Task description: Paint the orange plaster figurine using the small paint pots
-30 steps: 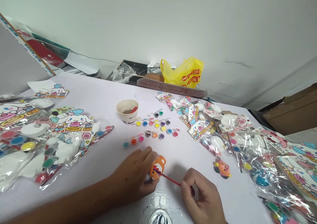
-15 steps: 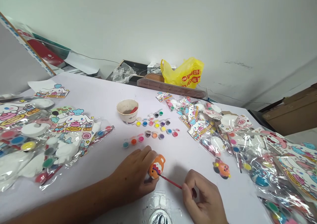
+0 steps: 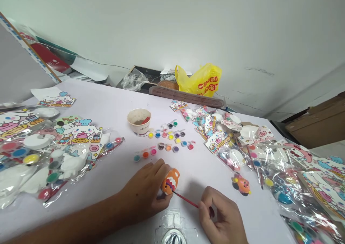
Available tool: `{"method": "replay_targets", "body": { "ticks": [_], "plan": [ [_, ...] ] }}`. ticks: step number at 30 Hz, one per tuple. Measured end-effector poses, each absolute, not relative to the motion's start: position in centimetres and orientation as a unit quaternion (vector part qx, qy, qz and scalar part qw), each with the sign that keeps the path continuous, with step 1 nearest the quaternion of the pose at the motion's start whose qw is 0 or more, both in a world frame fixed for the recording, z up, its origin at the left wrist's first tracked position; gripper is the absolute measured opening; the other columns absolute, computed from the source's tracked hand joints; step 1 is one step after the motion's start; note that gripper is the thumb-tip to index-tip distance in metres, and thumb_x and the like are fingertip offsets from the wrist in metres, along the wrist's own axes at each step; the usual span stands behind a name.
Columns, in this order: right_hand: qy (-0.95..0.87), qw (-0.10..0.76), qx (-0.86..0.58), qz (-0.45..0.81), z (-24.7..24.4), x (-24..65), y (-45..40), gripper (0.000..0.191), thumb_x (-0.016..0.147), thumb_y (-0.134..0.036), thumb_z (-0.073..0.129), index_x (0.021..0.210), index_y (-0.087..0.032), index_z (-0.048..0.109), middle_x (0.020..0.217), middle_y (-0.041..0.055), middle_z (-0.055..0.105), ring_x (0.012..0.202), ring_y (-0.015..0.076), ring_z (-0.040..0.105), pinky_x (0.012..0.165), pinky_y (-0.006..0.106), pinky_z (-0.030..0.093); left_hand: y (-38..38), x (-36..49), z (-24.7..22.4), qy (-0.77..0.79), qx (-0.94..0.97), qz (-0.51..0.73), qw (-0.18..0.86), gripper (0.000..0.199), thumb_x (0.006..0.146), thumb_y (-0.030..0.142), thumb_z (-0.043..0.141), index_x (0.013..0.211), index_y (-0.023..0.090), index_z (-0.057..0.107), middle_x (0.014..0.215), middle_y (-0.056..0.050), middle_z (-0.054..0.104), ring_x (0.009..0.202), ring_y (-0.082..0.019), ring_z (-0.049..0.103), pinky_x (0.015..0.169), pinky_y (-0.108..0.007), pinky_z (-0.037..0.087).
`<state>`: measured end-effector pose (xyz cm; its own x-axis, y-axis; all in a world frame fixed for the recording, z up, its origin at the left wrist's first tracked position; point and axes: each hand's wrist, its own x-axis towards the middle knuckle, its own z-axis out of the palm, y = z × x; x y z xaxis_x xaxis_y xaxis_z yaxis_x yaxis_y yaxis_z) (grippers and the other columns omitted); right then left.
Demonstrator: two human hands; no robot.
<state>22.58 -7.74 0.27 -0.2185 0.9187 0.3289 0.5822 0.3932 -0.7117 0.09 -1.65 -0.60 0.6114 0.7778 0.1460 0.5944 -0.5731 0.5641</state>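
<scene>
Between the fingers and thumb of my left hand (image 3: 149, 186) is a small painted figurine (image 3: 172, 177), orange with a white, red and purple patch; its left side is hidden by the fingers. My right hand (image 3: 222, 215) pinches a thin red paintbrush (image 3: 187, 200). The dark tip of the brush touches the lower part of the figurine, near the purple paint. Beyond my hands, several small paint pots (image 3: 168, 148) in mixed colours lie in loose rows. A paper cup (image 3: 139, 121) of murky water, with something red inside, stands behind the left hand.
Plastic-wrapped figurine kits (image 3: 72, 147) crowd the table's left side, and more kits (image 3: 234, 157) spread along the right. Another orange painted figurine (image 3: 241, 184) lies right of my right hand. A round lid-like object (image 3: 174, 236) is taped at the front edge. A yellow bag (image 3: 201, 80) sits at the back.
Hardly anything differs. My right hand and the brush have shifted very slightly, with the tip still at the figurine. My left hand holds its place.
</scene>
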Motion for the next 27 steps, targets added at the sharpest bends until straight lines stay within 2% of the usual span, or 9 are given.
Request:
{"method": "replay_targets", "body": {
  "ticks": [4, 8, 11, 15, 17, 21, 27],
  "plan": [
    [-0.71, 0.409, -0.528, 0.223, -0.1, 22.3, -7.9, 0.027, 0.089, -0.016, 0.05, 0.066, -0.022, 0.037, 0.057, -0.0051, 0.042, 0.048, 0.0094, 0.04, 0.046, 0.02, 0.032, -1.8, 0.1, -0.7, 0.396, 0.865, 0.2, 0.236, 0.035, 0.073, 0.012, 0.055, 0.101, 0.023, 0.039, 0.093, 0.0, 0.05, 0.078, -0.021, 0.049, 0.07, -0.034, 0.039],
    [-0.711, 0.389, -0.52, 0.268, -0.3, 22.9, -8.1, 0.028, 0.089, -0.017, 0.053, 0.065, -0.021, 0.04, 0.058, -0.0041, 0.045, 0.05, 0.0097, 0.043, 0.049, 0.02, 0.034, -1.8, 0.2, -0.6, 0.399, 0.863, 0.206, 0.234, 0.034, 0.071, 0.012, 0.055, 0.099, 0.023, 0.039, 0.091, 0.0, 0.049, 0.077, -0.02, 0.048, 0.071, -0.034, 0.038],
    [-0.655, 0.422, -0.541, 0.316, -0.3, 23.6, -7.8, 0.03, 0.092, -0.027, 0.056, 0.064, -0.02, 0.046, 0.06, -0.0033, 0.046, 0.054, 0.0107, 0.044, 0.053, 0.021, 0.035, -1.7, 0.2, -0.4, 0.4, 0.856, 0.216, 0.245, 0.034, 0.07, 0.012, 0.055, 0.098, 0.023, 0.038, 0.091, 0.0, 0.049, 0.079, -0.02, 0.047, 0.071, -0.033, 0.037],
    [-0.443, 0.471, -0.599, 0.471, -0.1, 23.9, -6.5, 0.037, 0.088, -0.051, 0.062, 0.071, -0.019, 0.055, 0.062, -0.0034, 0.048, 0.051, 0.0085, 0.038, 0.049, 0.02, 0.032, -1.6, 0.0, -0.1, 0.375, 0.864, 0.21, 0.263, 0.036, 0.067, 0.012, 0.057, 0.096, 0.023, 0.039, 0.091, 0.0, 0.049, 0.078, -0.019, 0.046, 0.071, -0.032, 0.035],
    [-0.346, 0.477, -0.58, 0.563, 0.1, 23.7, -5.7, 0.038, 0.082, -0.055, 0.069, 0.075, -0.019, 0.056, 0.063, -0.0034, 0.052, 0.047, 0.0063, 0.034, 0.044, 0.019, 0.027, -1.6, 0.0, 0.1, 0.358, 0.871, 0.207, 0.265, 0.037, 0.065, 0.011, 0.058, 0.095, 0.023, 0.039, 0.089, 0.0, 0.048, 0.078, -0.019, 0.045, 0.07, -0.031, 0.034],
    [-0.248, 0.503, -0.518, 0.646, 0.5, 23.7, -4.8, 0.039, 0.071, -0.047, 0.082, 0.072, -0.017, 0.056, 0.066, -0.0004, 0.059, 0.049, 0.006, 0.04, 0.041, 0.016, 0.027, -1.5, -0.1, 0.4, 0.335, 0.879, 0.205, 0.271, 0.041, 0.062, 0.01, 0.058, 0.096, 0.023, 0.04, 0.089, 0.001, 0.048, 0.078, -0.019, 0.045, 0.069, -0.03, 0.033],
    [-0.172, 0.529, -0.47, 0.685, 1.1, 23.9, -4.6, 0.038, 0.059, -0.029, 0.092, 0.066, -0.017, 0.057, 0.062, -0.0008, 0.06, 0.051, 0.0067, 0.048, 0.043, 0.015, 0.035, -1.6, -0.1, 0.1, 0.328, 0.885, 0.202, 0.261, 0.041, 0.061, 0.01, 0.057, 0.096, 0.023, 0.04, 0.088, 0.001, 0.047, 0.077, -0.018, 0.044, 0.068, -0.03, 0.032]
  ]
}}
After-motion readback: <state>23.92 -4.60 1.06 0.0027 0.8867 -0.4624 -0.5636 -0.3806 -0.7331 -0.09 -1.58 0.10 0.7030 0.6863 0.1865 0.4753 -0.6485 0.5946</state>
